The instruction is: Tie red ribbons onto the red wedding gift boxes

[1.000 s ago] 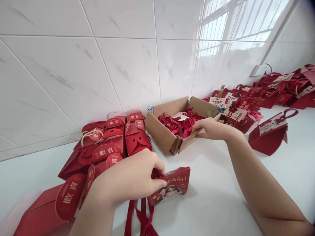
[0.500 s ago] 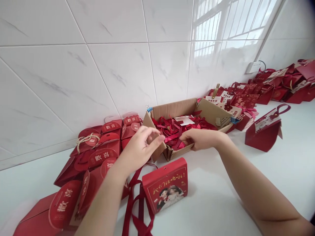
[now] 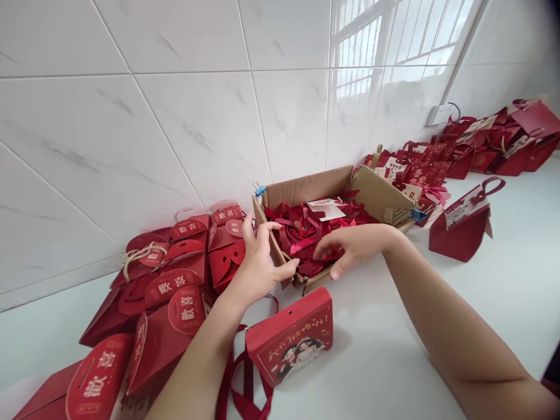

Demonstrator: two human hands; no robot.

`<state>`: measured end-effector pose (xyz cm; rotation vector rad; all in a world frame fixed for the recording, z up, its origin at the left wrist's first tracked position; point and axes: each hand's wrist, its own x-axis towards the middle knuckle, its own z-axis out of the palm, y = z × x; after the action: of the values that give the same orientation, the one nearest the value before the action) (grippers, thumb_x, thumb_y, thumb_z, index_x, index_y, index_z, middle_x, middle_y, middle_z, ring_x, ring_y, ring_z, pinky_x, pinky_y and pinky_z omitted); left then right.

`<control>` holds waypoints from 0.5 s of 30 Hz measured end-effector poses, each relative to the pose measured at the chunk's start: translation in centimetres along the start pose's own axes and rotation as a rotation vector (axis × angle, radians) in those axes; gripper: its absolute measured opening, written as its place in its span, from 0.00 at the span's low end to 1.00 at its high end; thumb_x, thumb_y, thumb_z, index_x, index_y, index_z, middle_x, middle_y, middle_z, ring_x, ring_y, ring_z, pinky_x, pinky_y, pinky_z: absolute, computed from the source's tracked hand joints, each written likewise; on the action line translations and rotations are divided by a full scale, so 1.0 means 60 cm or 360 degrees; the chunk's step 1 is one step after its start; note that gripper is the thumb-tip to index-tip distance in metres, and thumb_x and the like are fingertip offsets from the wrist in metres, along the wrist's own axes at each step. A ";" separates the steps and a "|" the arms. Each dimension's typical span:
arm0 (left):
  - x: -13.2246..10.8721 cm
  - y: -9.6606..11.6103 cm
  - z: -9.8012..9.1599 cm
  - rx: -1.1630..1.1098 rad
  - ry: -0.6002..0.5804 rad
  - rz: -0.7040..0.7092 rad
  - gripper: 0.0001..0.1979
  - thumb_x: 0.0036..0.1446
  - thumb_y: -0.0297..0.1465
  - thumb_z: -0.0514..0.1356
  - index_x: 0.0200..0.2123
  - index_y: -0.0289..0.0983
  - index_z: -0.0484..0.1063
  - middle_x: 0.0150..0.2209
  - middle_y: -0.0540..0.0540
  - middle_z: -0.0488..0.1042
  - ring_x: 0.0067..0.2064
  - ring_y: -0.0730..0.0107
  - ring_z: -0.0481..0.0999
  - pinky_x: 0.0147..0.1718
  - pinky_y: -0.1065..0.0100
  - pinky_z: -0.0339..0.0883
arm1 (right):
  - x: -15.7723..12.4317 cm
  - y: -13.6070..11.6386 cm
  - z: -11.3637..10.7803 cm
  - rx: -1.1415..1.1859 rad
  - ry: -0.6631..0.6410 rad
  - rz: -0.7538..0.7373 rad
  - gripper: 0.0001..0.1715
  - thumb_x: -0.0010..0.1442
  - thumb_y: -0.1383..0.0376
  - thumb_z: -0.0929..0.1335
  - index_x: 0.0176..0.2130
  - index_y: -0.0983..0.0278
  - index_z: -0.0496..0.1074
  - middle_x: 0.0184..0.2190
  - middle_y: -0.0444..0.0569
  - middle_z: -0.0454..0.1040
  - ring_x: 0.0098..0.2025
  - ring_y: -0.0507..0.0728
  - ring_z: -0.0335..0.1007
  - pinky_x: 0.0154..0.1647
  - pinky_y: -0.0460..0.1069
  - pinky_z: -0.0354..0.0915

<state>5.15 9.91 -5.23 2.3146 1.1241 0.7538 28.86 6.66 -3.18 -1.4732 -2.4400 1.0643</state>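
My left hand [image 3: 258,259] is at the left corner of a cardboard box [image 3: 308,178], its fingers spread by the box's left wall; whether they touch it I cannot tell. Over the box's front edge reaches my right hand [image 3: 356,248], thumb and fingers apart. Its fingertips dip among the red ribbons [image 3: 301,230] that fill the box, partly out of sight. White card pieces [image 3: 328,209] lie on the ribbons. In front of the box a red gift box [image 3: 291,335] with a printed couple stands on the table, and a dark red ribbon [image 3: 249,376] trails at its left.
Several red gift boxes [image 3: 175,286] crowd the left side, one tied with cord [image 3: 144,256]. A small red bag [image 3: 461,224] stands at the right. More red bags [image 3: 494,140] line the tiled wall [image 3: 289,111]. Blue binder clips [image 3: 260,191] grip the cardboard box.
My left hand's fingers have spread, moving closer to the box's left wall. The right hand has opened its thumb away from its fingers. The whole view has shifted slightly.
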 end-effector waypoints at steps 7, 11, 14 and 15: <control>-0.007 0.000 -0.011 0.0149 -0.0145 -0.0063 0.28 0.45 0.39 0.65 0.45 0.43 0.53 0.65 0.41 0.22 0.67 0.48 0.23 0.61 0.43 0.43 | 0.032 0.000 0.016 -0.0322 0.0455 0.0120 0.19 0.67 0.62 0.60 0.52 0.66 0.71 0.52 0.51 0.69 0.51 0.61 0.65 0.53 0.51 0.60; -0.017 0.006 -0.012 0.0252 -0.0174 0.0014 0.26 0.45 0.40 0.65 0.41 0.43 0.52 0.66 0.41 0.26 0.67 0.51 0.25 0.61 0.43 0.45 | 0.041 -0.002 0.028 -0.0517 0.0264 0.0207 0.25 0.65 0.68 0.60 0.60 0.68 0.62 0.62 0.51 0.54 0.62 0.63 0.52 0.62 0.55 0.53; -0.021 0.009 -0.012 0.0311 -0.0167 0.0038 0.27 0.45 0.40 0.66 0.40 0.43 0.52 0.66 0.41 0.24 0.68 0.52 0.25 0.60 0.43 0.46 | 0.040 -0.005 0.031 -0.0587 0.0348 0.0386 0.30 0.65 0.68 0.60 0.64 0.68 0.54 0.65 0.52 0.45 0.65 0.64 0.43 0.63 0.57 0.51; -0.021 0.009 -0.012 0.0323 -0.0161 0.0042 0.27 0.44 0.40 0.66 0.40 0.43 0.52 0.66 0.41 0.25 0.68 0.53 0.25 0.60 0.44 0.46 | 0.041 -0.004 0.031 -0.0599 0.0392 0.0425 0.31 0.65 0.68 0.61 0.65 0.68 0.52 0.66 0.52 0.43 0.65 0.64 0.42 0.63 0.58 0.51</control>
<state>4.33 8.67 -4.69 2.5084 1.1745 0.5465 26.63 7.64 -5.06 -1.9511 -2.4012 0.4257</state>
